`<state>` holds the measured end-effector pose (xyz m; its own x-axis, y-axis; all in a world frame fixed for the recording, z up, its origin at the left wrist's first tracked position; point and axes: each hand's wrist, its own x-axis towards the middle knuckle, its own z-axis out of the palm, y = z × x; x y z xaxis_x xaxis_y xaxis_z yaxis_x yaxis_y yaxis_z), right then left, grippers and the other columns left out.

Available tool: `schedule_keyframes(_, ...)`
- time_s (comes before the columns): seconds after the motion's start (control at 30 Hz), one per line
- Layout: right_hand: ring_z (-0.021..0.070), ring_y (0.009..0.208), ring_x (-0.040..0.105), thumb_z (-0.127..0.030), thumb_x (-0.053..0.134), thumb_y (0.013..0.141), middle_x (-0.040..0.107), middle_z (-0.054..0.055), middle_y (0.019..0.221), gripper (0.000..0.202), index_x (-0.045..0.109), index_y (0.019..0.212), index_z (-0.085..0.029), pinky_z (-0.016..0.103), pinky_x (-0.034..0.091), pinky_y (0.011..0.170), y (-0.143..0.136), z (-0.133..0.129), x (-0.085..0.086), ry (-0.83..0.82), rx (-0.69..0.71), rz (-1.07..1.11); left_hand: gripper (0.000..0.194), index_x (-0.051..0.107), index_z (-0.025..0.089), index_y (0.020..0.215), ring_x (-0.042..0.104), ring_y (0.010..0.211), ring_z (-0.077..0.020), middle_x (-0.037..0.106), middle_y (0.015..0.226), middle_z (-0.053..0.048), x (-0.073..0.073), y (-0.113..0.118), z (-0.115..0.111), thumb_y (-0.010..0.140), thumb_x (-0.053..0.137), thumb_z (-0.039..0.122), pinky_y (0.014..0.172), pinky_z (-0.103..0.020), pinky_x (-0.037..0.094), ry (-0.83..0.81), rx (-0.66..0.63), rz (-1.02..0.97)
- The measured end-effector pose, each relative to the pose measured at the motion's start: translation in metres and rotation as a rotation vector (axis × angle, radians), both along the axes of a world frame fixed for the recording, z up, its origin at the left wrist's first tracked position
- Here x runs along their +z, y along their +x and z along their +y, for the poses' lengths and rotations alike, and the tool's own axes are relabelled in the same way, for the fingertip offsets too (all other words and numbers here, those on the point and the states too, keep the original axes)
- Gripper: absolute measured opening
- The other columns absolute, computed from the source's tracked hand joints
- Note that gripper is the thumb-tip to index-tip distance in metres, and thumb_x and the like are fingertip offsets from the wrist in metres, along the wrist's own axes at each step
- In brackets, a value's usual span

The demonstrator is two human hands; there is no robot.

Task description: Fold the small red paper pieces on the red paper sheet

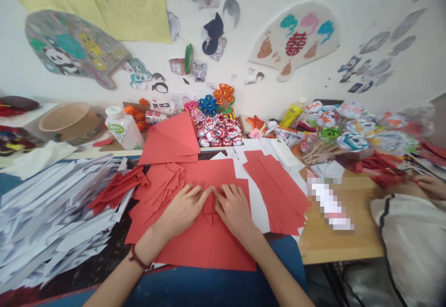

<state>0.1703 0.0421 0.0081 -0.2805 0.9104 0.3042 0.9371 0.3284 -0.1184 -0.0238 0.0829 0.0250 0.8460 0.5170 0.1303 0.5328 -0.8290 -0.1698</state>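
Both my hands meet over a small folded red paper (210, 207) that lies on large red sheets (212, 251) in front of me. My left hand (186, 207) presses its left edge with thumb and fingertips, a dark bracelet on the wrist. From the other side, my right hand (234, 205) pinches the top and right edge. The fingertips nearly touch at the paper's upper point, and part of the fold is hidden beneath them. Small cut red pieces (162, 184) lie just left of my left hand. Longer red strips (275, 191) are stacked to the right.
A heap of folded white paper strips (59, 209) covers the left, with folded red strips (118, 188) on top. Behind stand a white bottle (123, 128), red-and-white paper balls (220, 130) and paper flowers (351, 130). Another person's sleeve (411, 237) is at the right by a wooden table (334, 246).
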Motion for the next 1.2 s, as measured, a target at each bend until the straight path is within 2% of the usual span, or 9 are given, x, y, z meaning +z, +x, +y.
schedule_keyframes(0.1, 0.0254, 0.096, 0.05, -0.02, 0.054, 0.09, 0.06, 0.01, 0.104, 0.036, 0.061, 0.125, -0.018, 0.039, 0.041, 0.082, 0.0, 0.0, 0.003, -0.024, 0.004, -0.027, 0.057, 0.037, 0.002, 0.142, 0.053, 0.112, -0.0277, 0.065, 0.112, -0.018, -0.001, 0.0, 0.001, 0.085, 0.042, 0.003, 0.098, -0.041, 0.036, 0.016, -0.005, -0.01)
schedule_keyframes(0.33, 0.0256, 0.096, 0.052, -0.02, 0.057, 0.088, 0.062, 0.011, 0.103, 0.026, 0.067, 0.111, -0.013, 0.04, 0.042, 0.08, -0.011, 0.006, 0.022, -0.111, -0.006, -0.083, 0.049, 0.045, 0.003, 0.137, 0.052, 0.118, -0.0302, 0.065, 0.117, -0.02, -0.004, 0.007, -0.002, 0.088, 0.04, 0.005, 0.099, -0.044, 0.036, 0.123, 0.009, -0.025)
schedule_keyframes(0.5, 0.0256, 0.093, 0.053, -0.025, 0.053, 0.093, 0.063, 0.011, 0.099, 0.021, 0.069, 0.103, -0.016, 0.04, 0.042, 0.078, -0.015, 0.008, 0.022, -0.083, -0.038, -0.089, 0.05, 0.048, 0.004, 0.134, 0.054, 0.116, -0.0286, 0.064, 0.12, -0.019, -0.007, 0.012, -0.011, 0.086, 0.039, 0.001, 0.098, -0.042, 0.037, 0.205, -0.022, -0.04)
schedule_keyframes(0.67, 0.0252, 0.094, 0.052, -0.027, 0.05, 0.095, 0.063, 0.012, 0.1, 0.021, 0.069, 0.094, -0.017, 0.04, 0.04, 0.079, -0.015, 0.008, 0.023, -0.113, -0.053, -0.079, 0.049, 0.05, 0.003, 0.132, 0.056, 0.109, -0.0272, 0.067, 0.112, -0.018, -0.005, 0.007, -0.019, 0.084, 0.037, -0.001, 0.096, -0.042, 0.037, 0.212, -0.023, -0.011)
schedule_keyframes(0.8, 0.0263, 0.097, 0.05, -0.026, 0.054, 0.092, 0.061, 0.011, 0.1, 0.019, 0.068, 0.098, -0.015, 0.039, 0.04, 0.078, -0.011, 0.007, 0.025, -0.146, -0.046, -0.031, 0.043, 0.053, 0.007, 0.128, 0.057, 0.101, -0.027, 0.069, 0.101, -0.016, 0.006, 0.007, -0.022, 0.088, 0.039, 0.005, 0.09, -0.042, 0.039, 0.112, 0.072, -0.026)
schedule_keyframes(0.9, 0.0261, 0.097, 0.049, -0.025, 0.054, 0.091, 0.06, 0.009, 0.099, 0.018, 0.068, 0.099, -0.016, 0.038, 0.04, 0.077, -0.006, 0.005, 0.024, -0.151, -0.048, 0.051, 0.028, 0.062, 0.015, 0.113, 0.058, 0.091, -0.027, 0.068, 0.083, -0.01, 0.013, 0.016, -0.019, 0.094, 0.041, 0.019, 0.081, -0.04, 0.039, 0.019, 0.302, -0.11)
schedule_keyframes(1.0, 0.0234, 0.094, 0.05, -0.022, 0.053, 0.091, 0.059, 0.007, 0.098, 0.018, 0.07, 0.099, -0.02, 0.036, 0.04, 0.078, -0.001, 0.004, 0.018, -0.164, -0.078, 0.17, 0.022, 0.064, 0.018, 0.093, 0.057, 0.089, -0.0271, 0.068, 0.085, -0.009, 0.009, 0.028, -0.01, 0.095, 0.045, 0.03, 0.074, -0.037, 0.038, -0.1, 0.53, -0.252)
schedule_keyframes(1.07, 0.0213, 0.091, 0.051, -0.021, 0.054, 0.092, 0.059, 0.006, 0.096, 0.02, 0.071, 0.102, -0.022, 0.034, 0.042, 0.078, 0.004, 0.004, 0.012, -0.18, -0.086, 0.266, 0.019, 0.062, 0.018, 0.086, 0.057, 0.088, -0.0259, 0.067, 0.086, -0.007, 0.002, 0.033, -0.004, 0.092, 0.053, 0.034, 0.073, -0.035, 0.038, -0.222, 0.559, -0.322)
schedule_keyframes(1.2, 0.0194, 0.092, 0.054, -0.019, 0.056, 0.091, 0.061, 0.006, 0.096, 0.022, 0.07, 0.108, -0.022, 0.032, 0.044, 0.082, 0.014, 0.009, 0.005, -0.2, -0.062, 0.496, 0.007, 0.062, 0.019, 0.081, 0.056, 0.085, -0.0219, 0.066, 0.085, -0.004, -0.007, 0.035, 0.006, 0.086, 0.061, 0.024, 0.075, -0.033, 0.038, -0.421, 0.541, -0.465)
